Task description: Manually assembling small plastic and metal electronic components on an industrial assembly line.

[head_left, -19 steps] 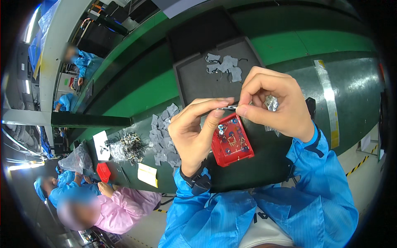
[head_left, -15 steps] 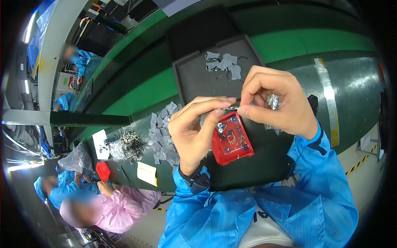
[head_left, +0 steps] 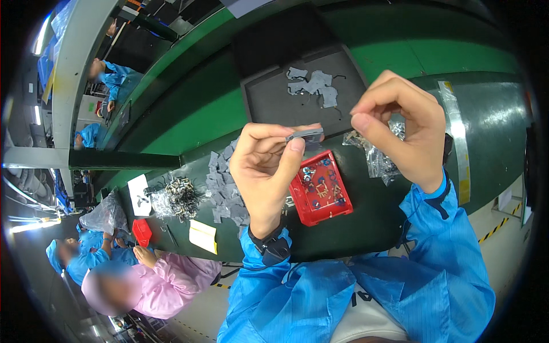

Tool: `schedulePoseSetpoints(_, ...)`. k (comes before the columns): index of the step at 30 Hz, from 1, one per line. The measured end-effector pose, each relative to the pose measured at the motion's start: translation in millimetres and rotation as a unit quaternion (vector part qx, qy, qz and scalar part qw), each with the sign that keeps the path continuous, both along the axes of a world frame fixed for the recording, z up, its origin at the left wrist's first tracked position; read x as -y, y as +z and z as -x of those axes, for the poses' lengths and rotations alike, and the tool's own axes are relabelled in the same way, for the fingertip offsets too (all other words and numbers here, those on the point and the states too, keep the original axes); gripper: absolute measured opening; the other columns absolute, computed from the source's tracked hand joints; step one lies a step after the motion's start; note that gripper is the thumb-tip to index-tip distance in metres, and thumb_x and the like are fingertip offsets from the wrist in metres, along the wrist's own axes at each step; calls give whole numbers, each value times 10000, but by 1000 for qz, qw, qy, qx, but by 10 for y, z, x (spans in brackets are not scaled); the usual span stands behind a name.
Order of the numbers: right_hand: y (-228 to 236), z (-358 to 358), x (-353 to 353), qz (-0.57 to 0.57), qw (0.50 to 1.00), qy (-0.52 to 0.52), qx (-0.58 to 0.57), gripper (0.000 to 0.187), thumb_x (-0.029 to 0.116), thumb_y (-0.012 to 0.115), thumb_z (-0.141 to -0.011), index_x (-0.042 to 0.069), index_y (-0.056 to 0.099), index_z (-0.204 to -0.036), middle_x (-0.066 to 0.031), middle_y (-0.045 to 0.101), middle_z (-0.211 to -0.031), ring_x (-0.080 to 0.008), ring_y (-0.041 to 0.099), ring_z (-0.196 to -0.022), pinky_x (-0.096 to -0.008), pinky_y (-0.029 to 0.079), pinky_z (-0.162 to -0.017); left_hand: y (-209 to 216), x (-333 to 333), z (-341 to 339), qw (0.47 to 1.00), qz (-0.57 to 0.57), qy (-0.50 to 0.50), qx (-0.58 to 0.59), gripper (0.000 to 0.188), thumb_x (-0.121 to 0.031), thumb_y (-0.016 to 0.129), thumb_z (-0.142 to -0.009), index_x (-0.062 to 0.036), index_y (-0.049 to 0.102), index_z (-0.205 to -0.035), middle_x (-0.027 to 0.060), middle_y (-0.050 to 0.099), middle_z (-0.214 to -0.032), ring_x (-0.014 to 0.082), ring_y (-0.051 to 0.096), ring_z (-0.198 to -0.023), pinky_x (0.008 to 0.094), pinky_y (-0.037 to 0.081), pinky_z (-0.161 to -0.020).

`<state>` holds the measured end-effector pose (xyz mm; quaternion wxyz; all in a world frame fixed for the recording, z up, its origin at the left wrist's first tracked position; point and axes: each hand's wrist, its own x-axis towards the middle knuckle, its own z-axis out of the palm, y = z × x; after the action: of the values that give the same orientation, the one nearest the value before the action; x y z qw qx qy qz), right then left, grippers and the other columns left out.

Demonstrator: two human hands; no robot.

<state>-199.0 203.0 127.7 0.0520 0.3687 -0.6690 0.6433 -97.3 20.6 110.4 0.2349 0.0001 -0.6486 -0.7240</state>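
A small flat grey plastic part [head_left: 309, 137] is pinched between the thumb and fingers of my left hand [head_left: 266, 166], above the far end of a red tray [head_left: 326, 216]. That tray holds several small metal and blue pieces. To the right, my right hand [head_left: 403, 123] is raised, its thumb and index fingertips pressed together. Whatever they pinch, if anything, is too small to make out. Below that hand lies a clear plastic bag [head_left: 380, 163] of small metal pieces.
Beyond my hands sits a black tray [head_left: 266, 103] with several grey parts [head_left: 314, 86] trailing dark wires. Left of my left hand are a pile of grey parts [head_left: 220, 186], bundled wires [head_left: 180, 197] and yellow paper [head_left: 203, 236]. A person in pink [head_left: 171, 286] sits at the left.
My right hand has come away from the grey part, moving right and up. My left hand still holds the part, now tilted so that more of its face shows.
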Motion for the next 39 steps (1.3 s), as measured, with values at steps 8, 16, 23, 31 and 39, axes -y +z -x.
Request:
schedulePoseSetpoints(8,-107,-59,196,-11,995,73,69,198,39,808,-741,18,728,-922,-74,668,-869,-122,625,-717,-225,461,-575,-31,-15,-15,996,-72,-31,-48,177,117,617,-878,15,556,-1008,233,672,-1107,246,658,-1082,361,517,-958)
schedulePoseSetpoints(16,-181,-91,231,33,997,56,-38,147,45,784,-774,40,725,-909,-61,698,-841,-151,661,-734,-260,472,-569,-4,60,-29,994,31,-45,-91,281,86,700,-812,31,590,-1065,149,630,-1046,236,626,-1011,360,493,-925)
schedulePoseSetpoints(23,-166,-73,286,12,988,9,-152,165,-7,763,-713,19,686,-856,-93,686,-811,-232,659,-705,-302,498,-598,146,100,-75,912,379,107,-119,295,12,821,-684,-1,737,-966,141,608,-1075,232,602,-951,346,477,-856)
schedulePoseSetpoints(31,-207,-92,322,9,986,8,-169,192,-14,754,-713,23,680,-886,-84,693,-804,-242,661,-675,-307,506,-588,125,103,-83,897,407,123,-119,247,55,816,-633,-26,765,-860,108,645,-973,210,606,-895,300,469,-738)
schedulePoseSetpoints(39,-198,-107,302,13,974,9,-228,245,-39,771,-685,33,681,-900,-79,711,-815,-233,674,-666,-289,514,-562,51,68,-15,956,246,66,-143,277,15,820,-661,-103,797,-911,53,664,-906,152,592,-779,258,476,-626)
